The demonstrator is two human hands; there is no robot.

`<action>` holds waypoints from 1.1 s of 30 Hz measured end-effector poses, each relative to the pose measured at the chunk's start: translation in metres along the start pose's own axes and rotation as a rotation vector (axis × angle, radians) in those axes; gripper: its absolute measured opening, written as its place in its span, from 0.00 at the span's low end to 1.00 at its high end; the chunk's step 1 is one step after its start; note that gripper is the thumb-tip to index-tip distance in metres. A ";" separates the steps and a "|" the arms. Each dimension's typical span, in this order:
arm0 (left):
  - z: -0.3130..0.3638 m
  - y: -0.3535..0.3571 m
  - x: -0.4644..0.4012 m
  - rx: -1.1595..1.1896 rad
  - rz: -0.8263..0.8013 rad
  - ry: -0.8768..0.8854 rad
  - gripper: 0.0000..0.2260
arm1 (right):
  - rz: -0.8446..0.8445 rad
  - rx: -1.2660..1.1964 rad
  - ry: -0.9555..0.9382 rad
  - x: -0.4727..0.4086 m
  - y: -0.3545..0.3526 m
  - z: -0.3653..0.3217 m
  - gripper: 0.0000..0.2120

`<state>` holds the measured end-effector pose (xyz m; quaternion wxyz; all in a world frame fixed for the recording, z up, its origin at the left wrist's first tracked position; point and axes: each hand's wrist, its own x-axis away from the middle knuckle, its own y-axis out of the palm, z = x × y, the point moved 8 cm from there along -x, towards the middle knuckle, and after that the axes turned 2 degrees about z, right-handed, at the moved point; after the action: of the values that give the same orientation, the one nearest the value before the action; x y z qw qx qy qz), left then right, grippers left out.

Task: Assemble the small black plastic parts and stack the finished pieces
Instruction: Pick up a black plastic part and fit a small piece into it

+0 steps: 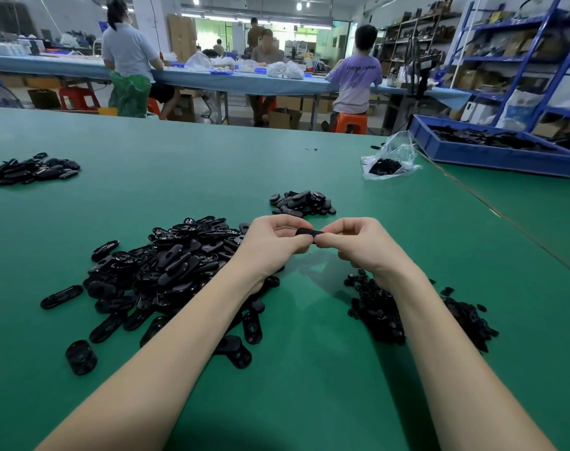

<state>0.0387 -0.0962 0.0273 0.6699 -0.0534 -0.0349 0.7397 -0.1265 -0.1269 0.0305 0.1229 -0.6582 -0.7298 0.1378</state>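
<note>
Far-left pile (33,170): a low heap of black oval plastic pieces at the left edge of the green tabletop (186,164), well apart from the hands.
Big pile (166,271): a broad mound of black oval shells to the left of centre, some lying hollow side up, with strays scattered round its near edge; the left forearm passes over its right side.
Left hand (270,244): raised above the tabletop at centre, wrist bent slightly back, fingers curled inward, thumb and fingertips pinching the left end of the held part.
Held part (306,234): one small black plastic piece held level between the two hands, clear of the tabletop; its detail is too small to make out.
Finished stack (303,203): a small tight cluster of black ovals on the tabletop just beyond the hands.
Right hand (358,244): mirrors the left, fingers curled, thumb and forefinger pinching the right end of the same part, knuckles up.
Small-parts pile (417,307): a heap of tiny black bits beneath and beside the right forearm.
Plastic bag (391,161): clear, crumpled, holding dark pieces, far right of centre.
Blue tray (492,151): at the right edge, filled with black parts.
Arms: both forearms bare, reaching forward from the near edge and converging at centre.
</note>
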 end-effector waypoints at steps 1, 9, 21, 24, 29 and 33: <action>-0.001 0.000 0.000 -0.006 0.010 0.002 0.06 | 0.010 0.011 -0.013 0.000 0.000 0.000 0.06; -0.008 0.001 -0.004 -0.057 0.079 0.006 0.06 | 0.074 0.077 -0.060 -0.004 0.003 0.000 0.07; 0.015 0.000 -0.004 -0.620 -0.011 0.428 0.07 | -0.089 -0.010 0.102 0.002 -0.001 0.015 0.07; 0.012 -0.009 -0.025 -0.746 0.047 0.381 0.07 | -0.095 0.011 0.112 0.001 -0.004 0.019 0.07; 0.018 -0.019 -0.089 -0.812 0.167 0.195 0.07 | -0.121 0.011 0.117 -0.001 -0.007 0.024 0.07; 0.016 -0.011 -0.125 -0.916 0.145 0.151 0.03 | -0.136 -0.005 0.119 -0.002 -0.005 0.027 0.07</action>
<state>0.0596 -0.2192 0.0486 0.5244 -0.3995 -0.3054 0.6871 -0.1404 -0.1300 0.0075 0.1734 -0.6145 -0.7646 0.0882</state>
